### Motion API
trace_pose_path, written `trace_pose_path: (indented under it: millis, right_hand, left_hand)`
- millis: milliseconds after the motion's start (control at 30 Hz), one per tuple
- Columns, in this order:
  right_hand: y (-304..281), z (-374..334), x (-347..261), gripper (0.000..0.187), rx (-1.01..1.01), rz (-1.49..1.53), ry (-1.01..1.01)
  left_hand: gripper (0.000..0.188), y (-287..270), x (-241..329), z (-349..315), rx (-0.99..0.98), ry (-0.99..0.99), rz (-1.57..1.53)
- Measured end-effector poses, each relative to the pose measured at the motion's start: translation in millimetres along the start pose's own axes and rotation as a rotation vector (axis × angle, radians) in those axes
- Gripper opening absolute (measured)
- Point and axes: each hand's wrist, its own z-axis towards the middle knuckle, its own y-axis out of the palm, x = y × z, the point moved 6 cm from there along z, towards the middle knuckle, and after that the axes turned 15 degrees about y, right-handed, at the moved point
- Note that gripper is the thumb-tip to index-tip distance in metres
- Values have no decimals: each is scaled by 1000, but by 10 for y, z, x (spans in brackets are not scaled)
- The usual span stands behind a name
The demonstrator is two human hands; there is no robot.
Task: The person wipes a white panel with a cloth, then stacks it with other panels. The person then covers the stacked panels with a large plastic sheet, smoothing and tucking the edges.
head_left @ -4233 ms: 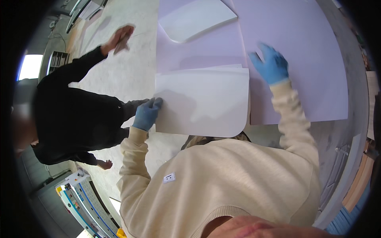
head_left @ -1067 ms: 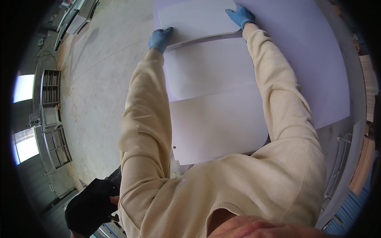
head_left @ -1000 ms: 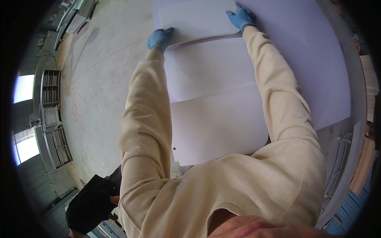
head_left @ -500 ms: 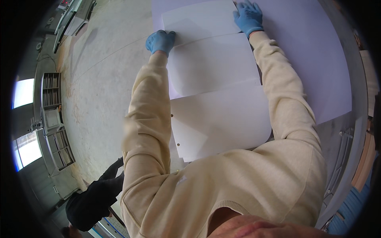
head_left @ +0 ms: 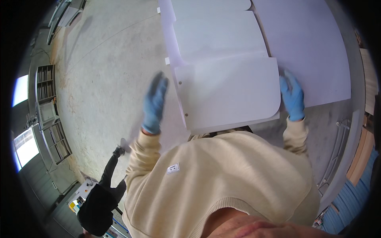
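A white panel [head_left: 230, 93] with two round holes along its left edge and a rounded near right corner lies closest to me. Beyond it sits a second white panel [head_left: 220, 35], and part of a third panel [head_left: 210, 4] shows at the top. My left hand [head_left: 154, 104], in a blue glove and slightly smeared by motion, is held off the near panel's left side with fingers stretched out. Beside that panel's right edge is my right hand [head_left: 293, 95], also blue-gloved, its fingers apart; whether it touches the edge I cannot tell. Neither hand holds anything.
A large pale sheet [head_left: 313, 51] spreads out on the right. Further right are a metal rail frame [head_left: 337, 154] and brown boards [head_left: 359, 156]. Shelves [head_left: 55, 115] stand far left on the concrete floor [head_left: 107, 71]. A person in black [head_left: 97, 210] is at lower left.
Both hands have drawn back toward me from the far panels to either side of the near one. The panels now appear higher in view. The person at lower left has shifted.
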Motion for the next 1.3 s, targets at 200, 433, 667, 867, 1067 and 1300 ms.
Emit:
trace_pose_path:
  millis: [200, 433, 667, 867, 1067, 1300]
  right_hand:
    - [284, -583, 115, 43, 138, 39, 73]
    - [278, -629, -7, 38, 195, 90, 68]
    - [124, -611, -609, 37, 285, 261, 79]
    - [246, -503, -1701, 40, 367, 302, -245]
    - [1130, -914, -1707, 47, 653, 300, -117]
    - [1564, -2132, -1320, 69, 917, -478, 345]
  left_hand:
    - [42, 759, 145, -757, -100, 151, 108]
    - [49, 768, 196, -866, -4, 107, -35]
    - [51, 549, 425, -589, 151, 117, -207]
    - [34, -321, 478, 158, 15, -72, -633]
    - [38, -1203, 296, 1405, 31, 131, -676]
    - [41, -1036, 79, 3311, 51, 203, -725]
